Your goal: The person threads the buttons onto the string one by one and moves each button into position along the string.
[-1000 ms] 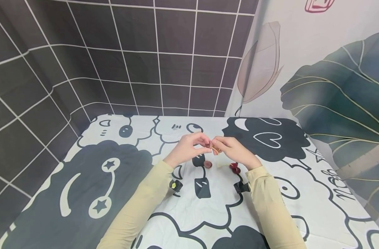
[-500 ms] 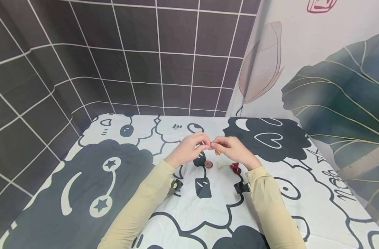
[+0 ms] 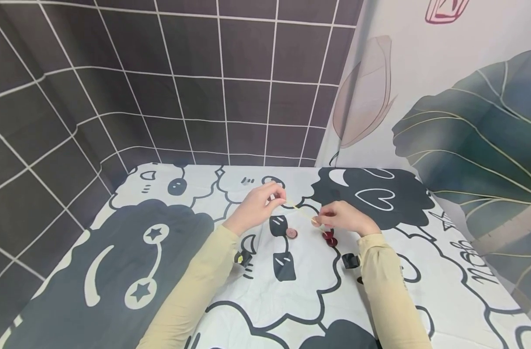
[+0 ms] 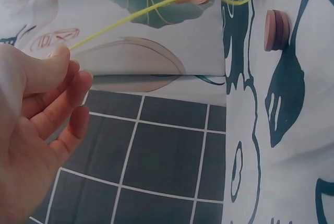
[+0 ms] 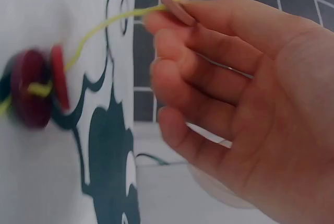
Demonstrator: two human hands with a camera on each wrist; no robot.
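Observation:
My left hand point(image 3: 258, 206) pinches one end of a yellow string point(image 4: 141, 14) between thumb and fingertips, its other fingers loosely bent. The string runs taut across to my right hand point(image 3: 341, 216), lower and to the right. In the right wrist view, thumb and forefinger pinch a pinkish-brown button point(image 5: 175, 3), through which the string passes. Farther along the string, a dark red button point(image 5: 32, 85) and a brighter red button point(image 5: 60, 80) are strung, down by the cloth. A loose pinkish button point(image 3: 291, 233) lies between the hands; from the left wrist it looks like stacked discs.
A white cloth point(image 3: 265, 300) with black cartoon figures covers the work surface. Behind it hangs a dark grid-patterned curtain point(image 3: 195, 97). A leaf-printed white sheet point(image 3: 405, 72) hangs at the right. Small black devices sit at both wrists.
Both hands were together at the string and a button. Now they are apart: the right hand has moved right and down with the button, and the string is stretched between them.

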